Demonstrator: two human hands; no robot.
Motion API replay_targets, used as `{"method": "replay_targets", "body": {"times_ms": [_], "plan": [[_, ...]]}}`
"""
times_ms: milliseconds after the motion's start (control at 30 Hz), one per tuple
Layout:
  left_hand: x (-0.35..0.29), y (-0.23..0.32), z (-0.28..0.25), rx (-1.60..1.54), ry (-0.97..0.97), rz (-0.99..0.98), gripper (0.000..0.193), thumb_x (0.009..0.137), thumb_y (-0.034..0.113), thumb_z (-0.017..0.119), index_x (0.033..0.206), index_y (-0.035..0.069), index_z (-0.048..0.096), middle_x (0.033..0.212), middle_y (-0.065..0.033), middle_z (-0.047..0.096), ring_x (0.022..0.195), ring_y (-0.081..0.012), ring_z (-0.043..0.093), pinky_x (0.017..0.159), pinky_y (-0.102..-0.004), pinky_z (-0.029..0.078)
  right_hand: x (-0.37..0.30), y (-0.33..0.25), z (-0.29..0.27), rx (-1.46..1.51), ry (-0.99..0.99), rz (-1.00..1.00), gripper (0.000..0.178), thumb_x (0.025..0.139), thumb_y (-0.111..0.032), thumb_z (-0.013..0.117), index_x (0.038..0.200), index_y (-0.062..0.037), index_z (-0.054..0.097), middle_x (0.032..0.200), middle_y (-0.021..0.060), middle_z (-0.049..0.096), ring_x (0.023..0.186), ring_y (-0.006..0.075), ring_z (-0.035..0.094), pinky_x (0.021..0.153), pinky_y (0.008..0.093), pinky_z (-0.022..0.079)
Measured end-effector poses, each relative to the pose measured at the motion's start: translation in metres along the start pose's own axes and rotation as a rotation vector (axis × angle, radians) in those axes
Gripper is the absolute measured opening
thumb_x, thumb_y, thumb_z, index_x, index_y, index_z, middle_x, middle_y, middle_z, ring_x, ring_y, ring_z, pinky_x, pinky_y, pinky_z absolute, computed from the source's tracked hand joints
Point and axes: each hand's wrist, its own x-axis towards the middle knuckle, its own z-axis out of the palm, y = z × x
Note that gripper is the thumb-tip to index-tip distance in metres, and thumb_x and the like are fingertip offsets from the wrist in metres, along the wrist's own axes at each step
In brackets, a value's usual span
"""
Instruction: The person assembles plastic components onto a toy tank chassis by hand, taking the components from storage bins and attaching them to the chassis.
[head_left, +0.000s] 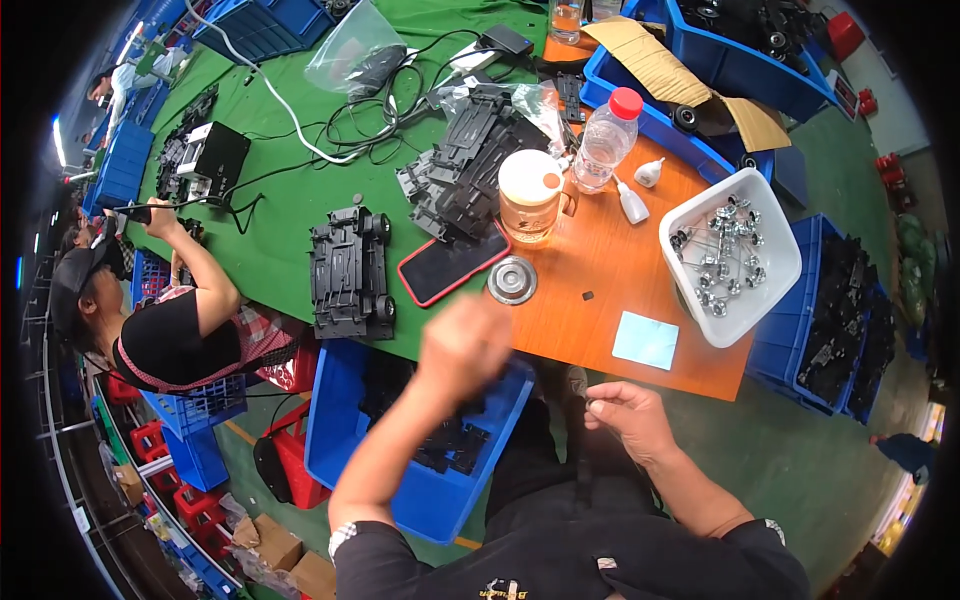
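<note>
My left hand (465, 345) is smeared by motion above the table's front edge, near a red-edged phone (450, 264) and a round silver lid (512, 280). Its fingers are too blurred to read. Just off the wooden tabletop's front edge, my right hand (632, 420) has thumb and fingers pinched together; whatever they may hold is too small to make out. Left of the phone lies a black plastic chassis (350, 272) with small wheels. Behind the phone is a heap of similar black chassis parts (470, 165). A light blue paper square (645, 341) lies beyond my right hand.
A lidded cup of amber liquid (528, 215), a red-capped bottle (606, 142) and small white squeeze bottles (632, 202) stand or lie mid-table. At right is a white tub (780, 215) of metal-wheeled axles. A blue bin (425, 520) sits below. A co-worker (170, 340) works at left.
</note>
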Motion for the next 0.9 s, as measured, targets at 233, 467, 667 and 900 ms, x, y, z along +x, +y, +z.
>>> {"method": "replay_targets", "body": {"times_ms": [233, 467, 667, 900], "plan": [[0.110, -0.119, 0.004, 0.145, -0.011, -0.431, 0.027, 0.078, 0.020, 0.072, 0.097, 0.001, 0.069, 0.090, -0.0133, 0.067, 0.080, -0.0217, 0.066, 0.074, -0.0309, 0.052, -0.012, 0.013, -0.022, -0.094, 0.088, 0.000, 0.020, 0.083, 0.001, 0.061, 0.101, 0.0079, 0.059, 0.085, 0.0089, 0.063, 0.072, 0.0134, 0.061, 0.068, 0.0247, 0.050], [0.160, -0.126, 0.034, 0.472, -0.304, -0.460, 0.032, 0.064, 0.027, 0.079, 0.087, 0.006, 0.072, 0.093, -0.0144, 0.064, 0.092, -0.0321, 0.062, 0.080, -0.0416, 0.050, -0.021, 0.026, -0.044, -0.019, 0.165, 0.027, 0.021, 0.082, 0.001, 0.062, 0.102, 0.0075, 0.060, 0.084, 0.0081, 0.063, 0.073, 0.0127, 0.061, 0.067, 0.0256, 0.052], [0.171, -0.145, 0.034, 0.276, -0.308, -0.595, 0.030, 0.060, 0.024, 0.080, 0.080, 0.004, 0.070, 0.090, -0.0180, 0.068, 0.086, -0.0318, 0.065, 0.077, -0.0378, 0.051, -0.024, 0.025, -0.055, -0.009, 0.219, 0.004, 0.021, 0.082, 0.001, 0.064, 0.101, 0.0063, 0.061, 0.083, 0.0082, 0.063, 0.072, 0.0134, 0.062, 0.065, 0.0267, 0.053], [0.154, -0.151, -0.023, -0.303, -0.152, -0.868, 0.025, 0.073, 0.021, 0.078, 0.081, 0.004, 0.062, 0.071, 0.0007, 0.059, 0.062, -0.0099, 0.052, 0.056, -0.0264, 0.042, -0.030, 0.027, -0.058, -0.021, 0.191, 0.008, 0.016, 0.082, 0.002, 0.064, 0.097, 0.0053, 0.062, 0.082, 0.0086, 0.064, 0.073, 0.0140, 0.062, 0.065, 0.0266, 0.053]]}}
